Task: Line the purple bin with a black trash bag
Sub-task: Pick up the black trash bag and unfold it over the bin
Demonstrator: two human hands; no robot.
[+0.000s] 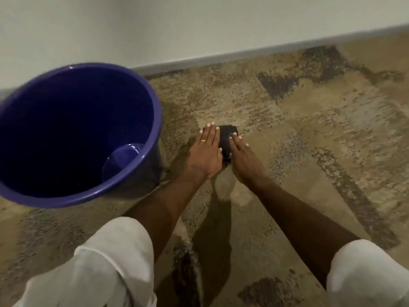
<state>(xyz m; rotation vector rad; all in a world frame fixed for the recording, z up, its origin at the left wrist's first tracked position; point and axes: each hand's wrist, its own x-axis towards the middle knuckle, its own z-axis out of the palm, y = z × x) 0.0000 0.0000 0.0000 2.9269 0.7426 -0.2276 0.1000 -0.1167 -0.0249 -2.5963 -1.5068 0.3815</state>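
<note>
Two bare hands press down on a small, folded black plastic trash bag (228,138) that lies on the mottled tan-and-grey carpet (309,129), just right of the round purple plastic bin (152,120). The left hand (207,149), with a gold ring on one finger, lies flat with fingers straight, covering the bag's left part. The right hand (242,157) lies flat too, its fingertips on the bag's right edge. Neither hand is closed around the bag; both are spread and resting on it, so nothing is grasped yet.

The bag shows only as a dark packet between and under the fingers, still folded tight. Flat palms on a folded packet suggest the person is pinning it to the floor to find an edge and start unfolding it, which thin slippery film makes awkward without a firm surface beneath.

The bin stands upright and open at the left, near the white wall (199,23) and grey skirting, close enough to reach once the bag is opened. It has no liner; a round purple plastic piece (124,156), perhaps a lid or scoop, rests inside against the near wall. That piece may need to come out first.
</note>
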